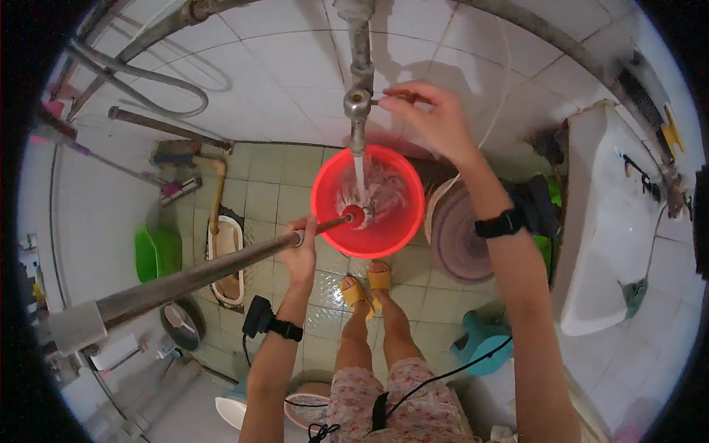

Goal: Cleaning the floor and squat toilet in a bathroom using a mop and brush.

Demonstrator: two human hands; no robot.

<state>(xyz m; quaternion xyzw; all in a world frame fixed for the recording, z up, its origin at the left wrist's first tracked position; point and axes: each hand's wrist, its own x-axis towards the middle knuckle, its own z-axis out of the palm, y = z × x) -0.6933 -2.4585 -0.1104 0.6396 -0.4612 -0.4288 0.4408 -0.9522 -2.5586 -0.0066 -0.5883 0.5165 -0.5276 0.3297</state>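
Note:
My left hand (299, 255) is wrapped round the metal pole of a mop (221, 267), which slants from the lower left toward the middle. Its red joint and pale strands (384, 184) lie in a red basin (418, 214) on the floor. From a metal tap (357, 105) on the wall pipe, a stream of water (360, 173) falls onto the strands. My right hand (436, 118) is at the tap's right side, its fingers closed on the small tap handle (380, 102). The strands partly hide the basin's bottom.
A round lidded tub (461, 232) stands right of the basin, near a white washbasin (602, 244). A squat toilet (225, 258) and a green bin (157, 252) are at left. A teal stool-like plastic item (484, 345) sits at lower right. A cable (443, 376) crosses my lap.

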